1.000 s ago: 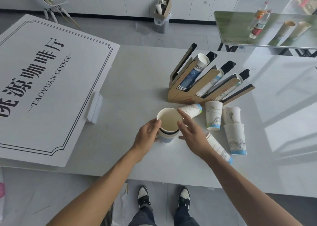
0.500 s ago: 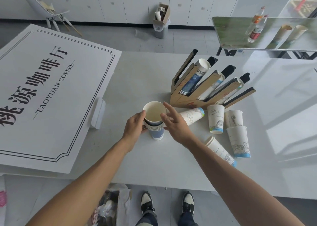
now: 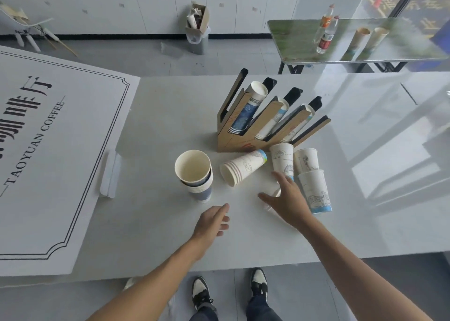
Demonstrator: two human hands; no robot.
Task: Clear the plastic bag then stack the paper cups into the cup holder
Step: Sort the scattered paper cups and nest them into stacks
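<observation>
- Upright cup stack [image 3: 194, 174] stands just left of the cup holder [image 3: 246, 128]; loose cups [image 3: 243, 169] lie in front.
- Left hand [image 3: 211, 221] and right hand [image 3: 287, 199] are relaxed, holding nothing.
- Paper cups are probably light and crushable: take them round the sides, gently.

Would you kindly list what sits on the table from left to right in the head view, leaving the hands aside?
White coffee-shop sign board → upright stack of blue-printed paper cups → stack of white paper cups lying on its side → tall upside-down white paper cup with a blue rim.
</observation>
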